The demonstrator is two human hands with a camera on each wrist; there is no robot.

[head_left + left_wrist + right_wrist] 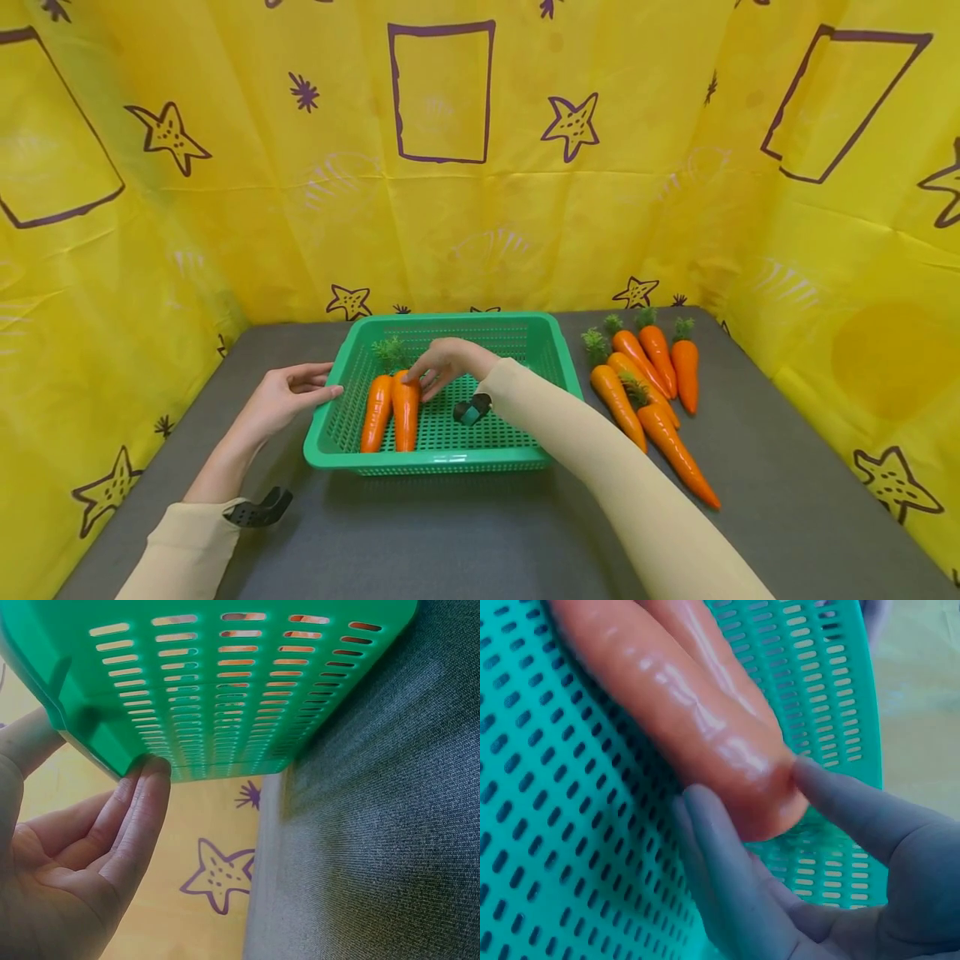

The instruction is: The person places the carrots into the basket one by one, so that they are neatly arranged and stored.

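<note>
A green plastic basket (480,457) with slotted walls holds two orange carrots side by side: a left carrot (377,414) and a right carrot (406,417), with leafy green tops (390,352) toward the back. My right hand (448,363) reaches into the basket and holds the right carrot near its thick leafy end. The right wrist view shows the thumb on one side of that carrot (697,720) and the fingers on the other. At the basket's left side, my left hand (281,400) grips the rim, thumb over it and fingertips (156,769) beneath the lip.
To the right of the basket, several more carrots (678,454) lie in a loose group on the dark grey tabletop (420,533), some overlapping. A yellow patterned cloth (480,217) hangs behind the table and on both sides.
</note>
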